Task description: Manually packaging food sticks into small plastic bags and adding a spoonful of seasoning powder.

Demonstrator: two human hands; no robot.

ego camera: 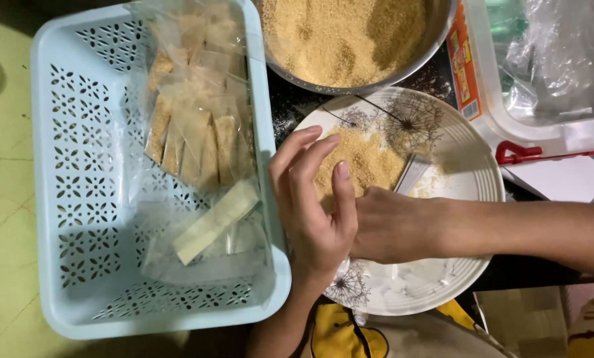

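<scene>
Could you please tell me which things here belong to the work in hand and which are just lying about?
In hand:
- left hand and right hand over the plate
- brown granules on it
- steel bowl of the same granules
- filled small bags in the blue basket

Lying about:
- clear plastic box
- white paper
- yellow cloth

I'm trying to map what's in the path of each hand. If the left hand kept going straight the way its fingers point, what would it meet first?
Probably the heap of golden-brown granules on the white round plate with dandelion prints: the left hand points up and slightly right, its fingertips already at the heap's edge. Height above it is unclear.
</scene>
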